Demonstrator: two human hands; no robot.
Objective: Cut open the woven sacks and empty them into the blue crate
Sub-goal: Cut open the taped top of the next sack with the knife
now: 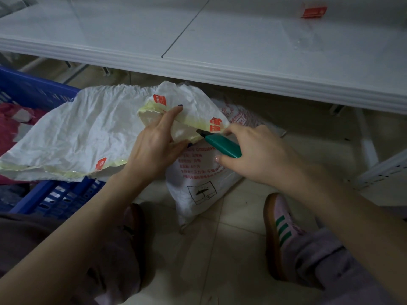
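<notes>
Crate (33, 89) at left, upper sack (77, 133) draped across its rim; left hand (154, 146) grips that sack's right end, right hand (259, 155) with cutter (221, 144) just right of it; second sack (198, 188) on floor (237, 219) beneath; table (132, 29) behind, box (313, 9) on it far right.

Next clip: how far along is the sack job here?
Done: blue crate holds pink items, perhaps from another sack. In hand: left hand grips the taped end of the upper sack over the crate; right hand works the green knife at the tape. Left: emptying it; the floor sack looks unopened.
</notes>
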